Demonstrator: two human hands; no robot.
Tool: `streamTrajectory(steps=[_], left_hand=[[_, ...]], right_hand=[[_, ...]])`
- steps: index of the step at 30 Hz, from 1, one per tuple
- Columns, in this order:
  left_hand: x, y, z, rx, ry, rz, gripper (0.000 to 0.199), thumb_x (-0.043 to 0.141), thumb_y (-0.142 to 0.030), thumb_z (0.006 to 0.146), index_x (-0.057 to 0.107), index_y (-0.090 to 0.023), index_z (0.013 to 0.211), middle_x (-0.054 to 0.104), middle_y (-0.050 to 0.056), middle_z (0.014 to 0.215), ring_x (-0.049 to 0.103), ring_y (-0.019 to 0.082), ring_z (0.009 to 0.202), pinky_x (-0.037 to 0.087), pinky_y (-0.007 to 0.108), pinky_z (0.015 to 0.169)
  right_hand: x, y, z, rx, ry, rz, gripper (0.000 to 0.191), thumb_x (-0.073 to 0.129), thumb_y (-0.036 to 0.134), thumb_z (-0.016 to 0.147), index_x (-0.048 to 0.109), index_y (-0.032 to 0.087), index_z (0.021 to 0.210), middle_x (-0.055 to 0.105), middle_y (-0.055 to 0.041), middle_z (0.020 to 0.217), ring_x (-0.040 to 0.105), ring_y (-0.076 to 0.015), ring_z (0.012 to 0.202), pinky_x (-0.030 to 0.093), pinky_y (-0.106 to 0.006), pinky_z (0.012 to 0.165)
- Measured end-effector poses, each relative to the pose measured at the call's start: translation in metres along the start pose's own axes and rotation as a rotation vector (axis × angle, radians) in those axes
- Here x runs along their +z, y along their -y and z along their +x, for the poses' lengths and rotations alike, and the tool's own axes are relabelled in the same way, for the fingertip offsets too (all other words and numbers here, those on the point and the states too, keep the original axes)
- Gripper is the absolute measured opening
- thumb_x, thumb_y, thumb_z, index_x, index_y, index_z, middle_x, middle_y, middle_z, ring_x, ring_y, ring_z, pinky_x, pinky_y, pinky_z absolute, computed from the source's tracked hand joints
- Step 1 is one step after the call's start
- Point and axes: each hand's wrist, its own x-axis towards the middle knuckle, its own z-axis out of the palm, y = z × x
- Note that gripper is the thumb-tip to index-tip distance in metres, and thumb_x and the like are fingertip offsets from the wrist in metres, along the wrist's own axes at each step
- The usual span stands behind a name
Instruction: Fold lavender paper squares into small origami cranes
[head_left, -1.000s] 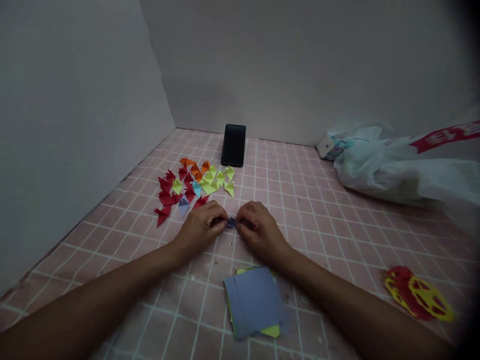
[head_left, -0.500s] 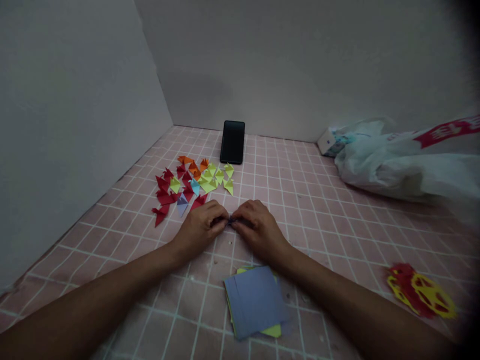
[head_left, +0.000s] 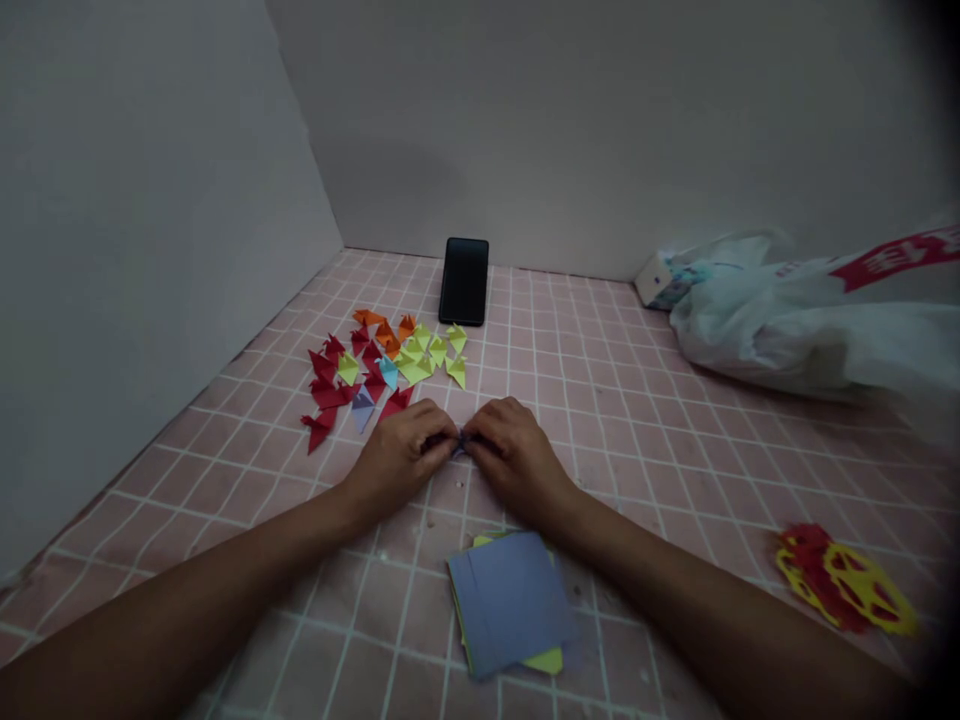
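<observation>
My left hand (head_left: 411,442) and my right hand (head_left: 514,447) meet above the middle of the tablecloth, fingertips almost touching. Both are closed in a pinch on a small folded purple paper (head_left: 460,446), mostly hidden by the fingers. Just beyond my left hand lie several folded paper birds: red ones (head_left: 324,392), orange ones (head_left: 387,335), yellow-green ones (head_left: 417,360), a light blue one (head_left: 388,372) and a lilac one (head_left: 363,408). Nearer to me, below my right hand, a stack of square paper (head_left: 514,603) lies with a blue-purple sheet on top and yellow-green edges sticking out.
A black phone (head_left: 464,282) leans upright near the back wall. At the right lie a white plastic bag (head_left: 795,335) and a small box (head_left: 660,281). Red and yellow paper cutouts (head_left: 847,580) rest at the lower right. The pink checked tablecloth (head_left: 645,440) meets walls behind and left.
Both hands keep their pinch in nearly the same place; a little more purple paper shows between the fingertips. The view has shifted very slightly.
</observation>
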Motion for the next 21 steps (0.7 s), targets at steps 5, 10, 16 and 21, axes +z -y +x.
streamTrajectory(steps=[5, 10, 16, 21], left_hand=[[-0.0014, -0.003, -0.0001, -0.013, 0.004, 0.004, 0.016, 0.059, -0.003, 0.084, 0.06, -0.017, 0.076, 0.059, -0.001, 0.075, 0.056, 0.013, 0.069, 0.043, 0.024, 0.066], [-0.0006, -0.0025, -0.0006, -0.009, -0.005, -0.006, 0.016, 0.058, -0.003, 0.083, 0.059, -0.018, 0.076, 0.06, 0.0, 0.076, 0.057, 0.013, 0.071, 0.043, 0.025, 0.066], [-0.0001, -0.0019, -0.0005, -0.015, -0.012, 0.0, 0.014, 0.058, -0.004, 0.083, 0.06, -0.017, 0.078, 0.061, 0.0, 0.077, 0.057, 0.014, 0.071, 0.043, 0.025, 0.066], [0.0004, -0.0018, -0.0007, -0.046, 0.001, 0.025, 0.015, 0.057, -0.002, 0.079, 0.058, -0.017, 0.078, 0.059, 0.0, 0.076, 0.055, 0.013, 0.069, 0.042, 0.025, 0.064]], right_hand=[[0.0003, -0.0004, 0.0008, 0.0, 0.012, -0.003, 0.013, 0.061, 0.007, 0.089, 0.065, 0.019, 0.084, 0.067, -0.006, 0.087, 0.057, -0.0226, 0.088, 0.039, -0.035, 0.081], [-0.0006, -0.001, 0.0003, 0.014, 0.007, 0.027, 0.014, 0.06, 0.007, 0.089, 0.064, 0.02, 0.083, 0.066, -0.0048, 0.085, 0.056, -0.0216, 0.087, 0.04, -0.034, 0.081], [-0.0005, -0.0006, 0.0005, 0.01, 0.007, 0.026, 0.013, 0.061, 0.007, 0.088, 0.064, 0.019, 0.083, 0.067, -0.0057, 0.086, 0.056, -0.0222, 0.088, 0.04, -0.034, 0.081], [-0.0004, -0.0012, 0.0004, 0.002, -0.006, 0.025, 0.014, 0.06, 0.005, 0.087, 0.063, 0.018, 0.082, 0.066, -0.0064, 0.085, 0.056, -0.0221, 0.086, 0.04, -0.034, 0.079]])
